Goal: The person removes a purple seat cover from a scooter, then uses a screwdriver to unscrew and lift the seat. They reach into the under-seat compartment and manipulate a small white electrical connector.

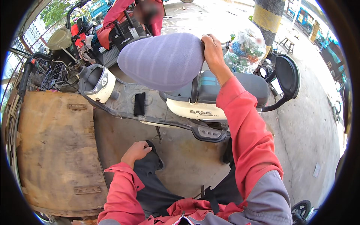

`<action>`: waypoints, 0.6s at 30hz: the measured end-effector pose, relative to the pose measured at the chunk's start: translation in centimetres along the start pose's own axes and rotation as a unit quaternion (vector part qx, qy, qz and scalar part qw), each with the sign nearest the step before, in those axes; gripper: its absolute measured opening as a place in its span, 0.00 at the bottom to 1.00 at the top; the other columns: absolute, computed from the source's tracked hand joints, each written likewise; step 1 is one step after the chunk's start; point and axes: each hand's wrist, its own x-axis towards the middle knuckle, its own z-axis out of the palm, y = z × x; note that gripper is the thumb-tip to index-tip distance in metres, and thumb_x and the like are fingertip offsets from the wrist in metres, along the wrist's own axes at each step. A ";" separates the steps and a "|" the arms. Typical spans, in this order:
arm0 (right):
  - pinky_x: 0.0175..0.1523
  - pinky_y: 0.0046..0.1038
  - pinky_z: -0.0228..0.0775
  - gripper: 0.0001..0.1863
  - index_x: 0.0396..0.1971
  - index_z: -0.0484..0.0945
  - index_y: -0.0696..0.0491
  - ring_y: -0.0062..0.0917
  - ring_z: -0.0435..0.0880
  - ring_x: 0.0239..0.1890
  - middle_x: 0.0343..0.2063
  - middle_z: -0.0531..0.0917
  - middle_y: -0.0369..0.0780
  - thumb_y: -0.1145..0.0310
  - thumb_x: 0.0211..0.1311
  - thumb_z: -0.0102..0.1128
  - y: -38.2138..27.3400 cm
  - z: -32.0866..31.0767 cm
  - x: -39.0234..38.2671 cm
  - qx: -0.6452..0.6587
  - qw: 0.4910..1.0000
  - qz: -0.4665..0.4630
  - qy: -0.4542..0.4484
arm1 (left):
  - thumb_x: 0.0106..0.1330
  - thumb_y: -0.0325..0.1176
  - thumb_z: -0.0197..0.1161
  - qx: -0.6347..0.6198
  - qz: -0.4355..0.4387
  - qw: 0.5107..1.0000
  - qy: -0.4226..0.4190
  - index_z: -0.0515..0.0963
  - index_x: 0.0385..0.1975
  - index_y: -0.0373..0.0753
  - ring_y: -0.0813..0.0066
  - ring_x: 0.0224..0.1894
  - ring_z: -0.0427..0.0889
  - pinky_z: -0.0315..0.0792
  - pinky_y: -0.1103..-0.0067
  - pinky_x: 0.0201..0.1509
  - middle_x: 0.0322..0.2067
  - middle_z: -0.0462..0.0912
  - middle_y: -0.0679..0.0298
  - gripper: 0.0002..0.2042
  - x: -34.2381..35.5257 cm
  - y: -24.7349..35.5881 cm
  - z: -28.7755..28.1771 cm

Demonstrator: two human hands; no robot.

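Note:
My right hand (214,52) grips the back edge of a lavender-grey ribbed seat (163,60), wide at the back and narrowing toward the left. The seat is tilted above the front of a white and grey electric scooter (195,108), next to its long grey seat (236,88) with teal stripes. On the scooter's footboard (122,99) lies a black phone (139,104), screen up. Over my left knee rests my left hand (137,151), its fingers loosely curled with nothing visible in them.
A wooden board (56,150) lies at the left. Past the scooter are a bagged bundle (245,50), a yellow and black pillar (268,18) and a stool (288,44). A black backrest (288,77) rises at the scooter's rear. Another person in red stands behind a cluttered vehicle.

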 end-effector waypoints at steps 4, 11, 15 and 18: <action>0.39 0.32 0.65 0.17 0.30 0.76 0.62 0.26 0.69 0.30 0.25 0.74 0.40 0.61 0.64 0.48 0.0 0.0 0.1 0.020 1.000 0.020 0.002 | 0.67 0.44 0.64 -0.003 0.000 1.000 -0.002 0.84 0.41 0.33 0.45 0.47 0.84 0.76 0.60 0.52 0.41 0.86 0.45 0.17 -0.1 0.2 -0.1; 0.19 0.27 0.65 0.16 0.25 0.75 0.58 0.28 0.72 0.16 0.18 0.74 0.41 0.60 0.63 0.48 1.3 -2.1 2.1 0.195 0.968 0.122 -0.103 | 0.67 0.44 0.64 -0.001 0.000 1.000 -0.002 0.85 0.42 0.34 0.46 0.46 0.84 0.76 0.62 0.52 0.41 0.87 0.47 0.17 0.1 0.1 -0.3; 0.24 0.26 0.65 0.18 0.31 0.77 0.60 0.24 0.72 0.21 0.22 0.75 0.39 0.59 0.68 0.50 0.6 -1.8 0.9 0.118 0.984 0.093 -0.098 | 0.67 0.44 0.64 -0.004 -0.007 1.000 -0.007 0.85 0.42 0.34 0.47 0.46 0.85 0.76 0.62 0.51 0.41 0.87 0.47 0.17 0.1 0.4 -0.1; 0.31 0.25 0.64 0.20 0.39 0.78 0.62 0.20 0.72 0.28 0.28 0.76 0.37 0.57 0.72 0.52 -0.1 -0.3 -0.3 0.036 0.997 0.057 -0.030 | 0.67 0.44 0.64 0.005 0.004 1.000 -0.006 0.85 0.41 0.34 0.47 0.46 0.84 0.76 0.62 0.51 0.40 0.87 0.47 0.17 0.5 0.3 0.1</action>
